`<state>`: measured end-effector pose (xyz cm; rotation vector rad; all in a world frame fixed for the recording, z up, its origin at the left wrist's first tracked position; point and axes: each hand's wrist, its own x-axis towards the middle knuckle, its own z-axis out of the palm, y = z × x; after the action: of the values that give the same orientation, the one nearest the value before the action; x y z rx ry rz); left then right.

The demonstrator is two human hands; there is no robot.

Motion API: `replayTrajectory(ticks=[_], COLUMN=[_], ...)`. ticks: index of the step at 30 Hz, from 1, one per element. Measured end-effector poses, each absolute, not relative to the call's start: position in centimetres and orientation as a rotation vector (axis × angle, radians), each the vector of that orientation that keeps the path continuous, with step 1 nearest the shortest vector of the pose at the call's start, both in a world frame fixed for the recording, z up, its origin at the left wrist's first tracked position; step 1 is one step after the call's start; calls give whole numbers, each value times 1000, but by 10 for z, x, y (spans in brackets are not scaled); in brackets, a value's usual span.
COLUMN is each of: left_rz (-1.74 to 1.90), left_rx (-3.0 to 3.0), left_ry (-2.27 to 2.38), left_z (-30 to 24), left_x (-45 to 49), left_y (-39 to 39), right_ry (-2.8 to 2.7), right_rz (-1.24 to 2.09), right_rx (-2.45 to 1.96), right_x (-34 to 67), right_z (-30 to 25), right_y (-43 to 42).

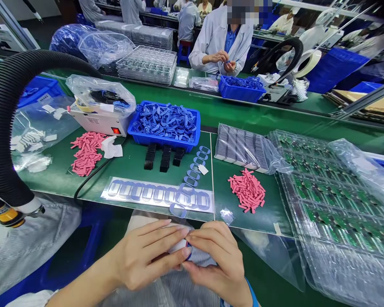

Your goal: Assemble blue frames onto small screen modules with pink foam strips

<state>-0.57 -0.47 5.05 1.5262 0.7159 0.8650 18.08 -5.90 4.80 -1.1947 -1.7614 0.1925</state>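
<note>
My left hand (147,253) and my right hand (218,256) meet over my lap, just below the table's front edge. Between their fingertips they pinch a small blue piece (188,251) with a bit of red on it, mostly hidden by the fingers. Just beyond the hands, a white sheet (107,196) bears a row of blue rounded frame-shaped pieces (160,194). One blue frame piece (178,210) hangs over its lower edge. A slanting line of similar blue frames (192,175) runs up from the sheet.
Behind stands a blue bin (196,128) of blue parts, with black stacks (165,158) before it. Pink strips are heaped left (88,153) and right (247,190). Trays of green circuit boards (320,192) lie right; a black hose (0,128) arches left. A co-worker (208,38) sits opposite.
</note>
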Motion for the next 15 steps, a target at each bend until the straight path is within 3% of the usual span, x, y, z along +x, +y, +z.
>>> replayTrajectory(ticks=[5,10,15], left_rz=[750,1064,1038], left_rx=[1695,1689,1838], left_ry=[565,806,770], left_z=[48,41,36], left_x=[-5,6,7], left_y=[-4,-26,-32], right_ry=[-1768,-1769,-1729], right_rz=[215,215,314], right_rx=[-1192,-1184,-1179], right_x=[181,182,183], right_z=[48,46,44], right_y=[-61,-60,-61])
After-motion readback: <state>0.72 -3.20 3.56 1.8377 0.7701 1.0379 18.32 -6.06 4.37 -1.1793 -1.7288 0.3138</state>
